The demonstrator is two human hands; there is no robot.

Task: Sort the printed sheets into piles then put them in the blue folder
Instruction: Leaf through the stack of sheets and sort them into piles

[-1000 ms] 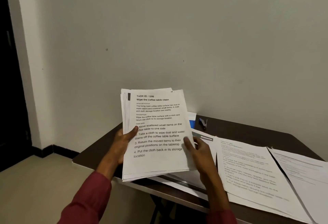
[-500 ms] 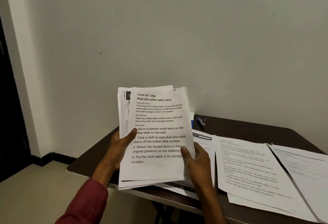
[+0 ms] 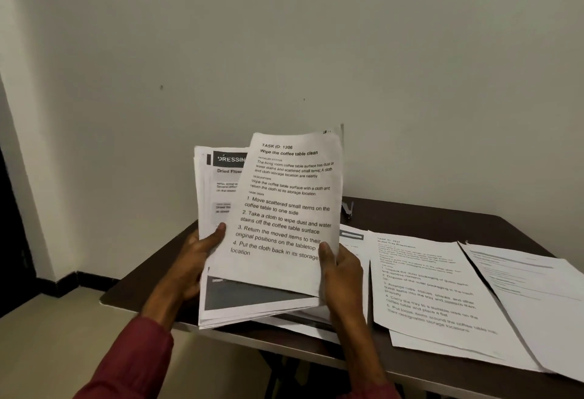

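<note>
My left hand (image 3: 192, 259) grips a thick stack of printed sheets (image 3: 221, 196) from its left edge, thumb on top, held upright above the table's left end. My right hand (image 3: 339, 272) pinches the top sheet (image 3: 284, 209), headed "Wipe the coffee table clean", at its lower right corner; that sheet is slid up and to the right off the stack. Beneath it shows a sheet with a dark "DRESSIN" header. The blue folder is hidden behind the raised papers.
On the dark brown table (image 3: 442, 224) lie sorted piles: one printed pile (image 3: 423, 288) right of my hands, another (image 3: 531, 288) at the far right, a third partly under my right hand. A small stapler-like item (image 3: 347, 209) sits near the wall.
The top sheet has slid up and rightward off the stack, uncovering the dark-headed sheet below. The blue folder corner seen earlier behind the stack is now hidden.
</note>
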